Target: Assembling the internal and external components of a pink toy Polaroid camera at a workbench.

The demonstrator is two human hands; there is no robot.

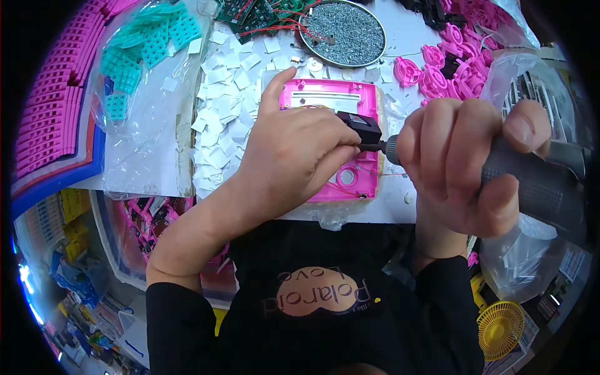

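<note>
My left hand (290, 147) pinches a small black box-shaped part (360, 127) over a pink plastic casing (370, 100). Its thumb and index finger press together at the part's near side, while another finger sticks out toward the far edge. In my right hand (459, 156) is a grey electric screwdriver (531, 178), held sideways and pointing left. The screwdriver's dark bit reaches the end of the black part, close to my left fingertips. Whether a screw sits at the bit is hidden. The casing lies on the table with a round opening, a long slotted strip and thin red wires showing.
Around the casing lie white square pads (219, 128), a round dish of screws (344, 34), green circuit boards (256, 17) and pink round parts (453, 72). Farther left are teal keypads (147, 53) and stacked pink grids (50, 106). A bin (112, 244) stands below the table's left side.
</note>
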